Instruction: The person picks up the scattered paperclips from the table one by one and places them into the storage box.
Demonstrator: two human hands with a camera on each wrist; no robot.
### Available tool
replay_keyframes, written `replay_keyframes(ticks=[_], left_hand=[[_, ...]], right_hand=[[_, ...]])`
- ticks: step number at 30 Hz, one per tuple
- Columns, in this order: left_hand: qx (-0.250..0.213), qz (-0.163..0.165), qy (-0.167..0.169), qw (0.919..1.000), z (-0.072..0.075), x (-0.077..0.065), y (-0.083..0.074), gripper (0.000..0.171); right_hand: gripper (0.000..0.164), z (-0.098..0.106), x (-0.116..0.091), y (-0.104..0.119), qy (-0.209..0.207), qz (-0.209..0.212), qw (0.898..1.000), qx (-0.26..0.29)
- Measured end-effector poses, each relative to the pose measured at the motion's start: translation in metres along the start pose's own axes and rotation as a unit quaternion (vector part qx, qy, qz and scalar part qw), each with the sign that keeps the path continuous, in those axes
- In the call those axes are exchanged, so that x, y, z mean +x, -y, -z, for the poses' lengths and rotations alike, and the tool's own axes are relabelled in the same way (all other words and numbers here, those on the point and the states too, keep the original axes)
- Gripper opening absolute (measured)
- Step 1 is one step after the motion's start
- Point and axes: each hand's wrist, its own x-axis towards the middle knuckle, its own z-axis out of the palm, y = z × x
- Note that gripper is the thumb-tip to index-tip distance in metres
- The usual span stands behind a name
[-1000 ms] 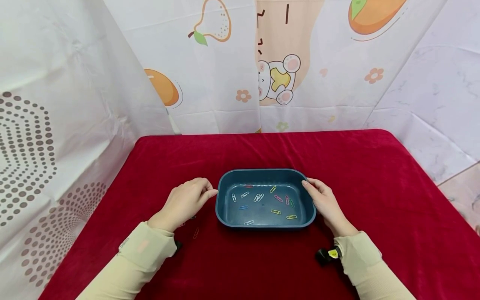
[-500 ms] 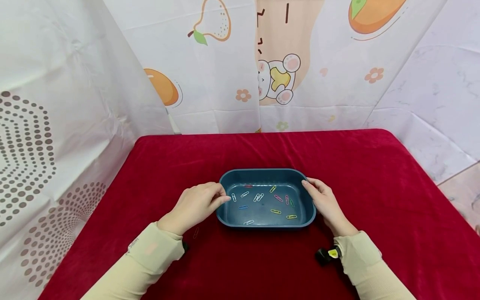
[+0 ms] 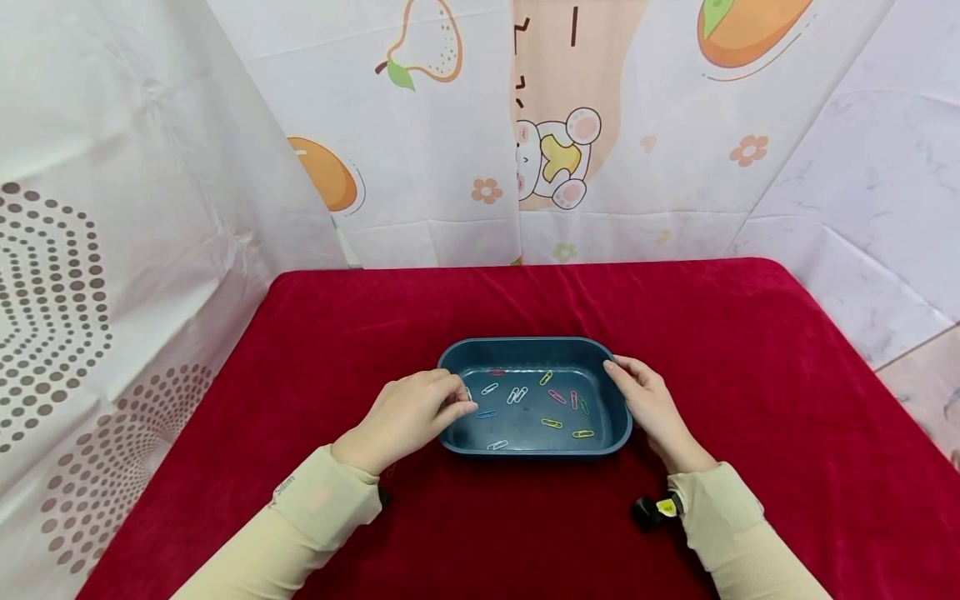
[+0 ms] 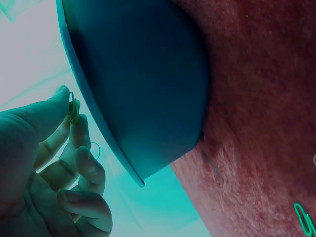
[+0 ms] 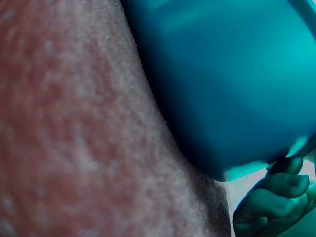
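Observation:
A dark blue rectangular plastic tub (image 3: 534, 454) stands on the red cloth. Several coloured paper clips lie scattered over its floor, among them a yellow paper clip (image 3: 552, 424) and a blue paper clip (image 3: 487, 414). My left hand (image 3: 408, 417) is over the tub's left end, fingertips past the rim. Between its thumb and fingers it pinches a paper clip (image 4: 73, 112), yellowish in the left wrist view. At the other end my right hand (image 3: 651, 410) grips the rim, thumb on the inside and fingers against the outer wall.
On the cloth left of the tub, a loose paper clip (image 4: 304, 218) shows in the left wrist view. The red-covered table (image 3: 720, 333) reaches back to a printed curtain (image 3: 450, 167). A black wrist camera (image 3: 647, 512) is strapped below the right hand.
My left hand has moved right, from outside the tub's left rim to over its inside, still pinching. The right hand and the tub have stayed nearly in place.

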Motion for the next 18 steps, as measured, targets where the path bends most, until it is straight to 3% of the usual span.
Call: replay_keyframes(ticks=[18], left_hand=[[0.004,-0.001,-0.002,1.0,-0.0017,-0.0009,-0.0011,0.011]], right_hand=[[0.058,-0.0002,-0.0004,-0.0002,0.0,0.004,1.0,-0.002]])
